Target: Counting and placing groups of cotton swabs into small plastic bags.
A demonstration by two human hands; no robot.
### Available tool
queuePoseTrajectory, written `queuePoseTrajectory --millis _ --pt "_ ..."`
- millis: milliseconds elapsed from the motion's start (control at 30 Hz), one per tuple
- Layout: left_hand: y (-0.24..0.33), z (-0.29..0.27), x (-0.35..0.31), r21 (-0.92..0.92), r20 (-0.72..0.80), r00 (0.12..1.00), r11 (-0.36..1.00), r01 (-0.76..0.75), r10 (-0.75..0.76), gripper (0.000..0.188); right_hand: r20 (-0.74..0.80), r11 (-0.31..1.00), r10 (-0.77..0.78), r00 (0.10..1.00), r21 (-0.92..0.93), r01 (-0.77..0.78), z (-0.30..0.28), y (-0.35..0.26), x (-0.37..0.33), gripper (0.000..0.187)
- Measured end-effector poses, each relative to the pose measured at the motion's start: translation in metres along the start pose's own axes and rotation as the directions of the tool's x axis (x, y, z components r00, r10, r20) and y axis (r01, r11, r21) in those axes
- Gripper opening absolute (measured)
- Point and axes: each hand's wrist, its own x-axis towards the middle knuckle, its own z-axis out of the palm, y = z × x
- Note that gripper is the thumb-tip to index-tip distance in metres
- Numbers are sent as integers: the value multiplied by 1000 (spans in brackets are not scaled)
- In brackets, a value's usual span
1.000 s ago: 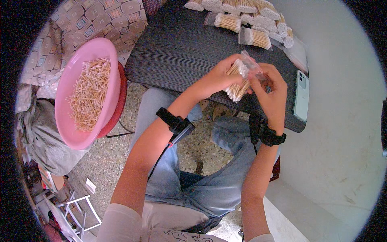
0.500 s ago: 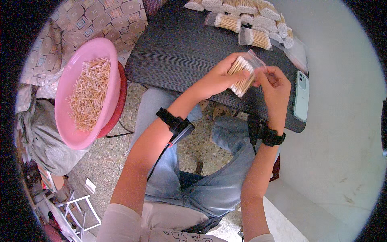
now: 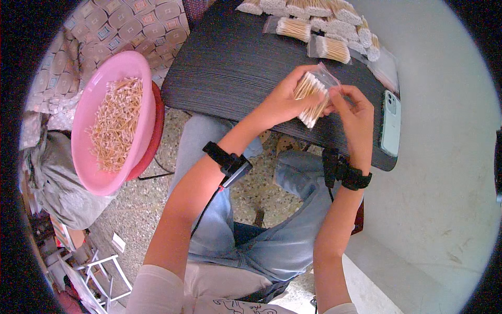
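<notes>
My left hand (image 3: pixel 282 102) grips a bundle of wooden cotton swabs (image 3: pixel 309 99) that sits partly inside a small clear plastic bag (image 3: pixel 325 78). My right hand (image 3: pixel 354 107) pinches the bag's edge beside the bundle. Both hands hover over the near edge of a dark ribbed table (image 3: pixel 230 63). Each wrist wears a black strap.
Several filled swab packets (image 3: pixel 314 26) lie at the table's far side. A phone (image 3: pixel 390 123) rests at the table's right edge. A pink basin (image 3: pixel 107 172) of loose swabs stands to my left on a red stool. A grey sack (image 3: pixel 60 183) lies beyond it.
Both hands have lifted the swab bundle and bag slightly away from me over the table. The bag now covers more of the bundle's top.
</notes>
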Motion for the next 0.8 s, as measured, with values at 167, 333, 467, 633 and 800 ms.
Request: queuePoseTrajectory --millis 167,333,467,633,800 --pt "4 0 -2 -65 52 997 996 60 -57 58 40 993 -36 999 -107 40 -1 2 0 17" --pt "-1 -4 -3 -95 70 994 991 95 -89 58 130 999 37 991 -5 -36 -4 -6 -4 22" --pt "-1 -5 -2 -79 105 990 991 106 -98 56 184 1000 14 983 17 -17 -7 -1 -4 21" --pt "1 -5 -1 4 92 988 992 123 -123 53 200 999 -38 979 -26 44 -8 4 -3 17" --pt "6 -3 -2 -75 114 976 977 197 -188 52 202 996 18 979 -86 -1 -8 3 -1 12"
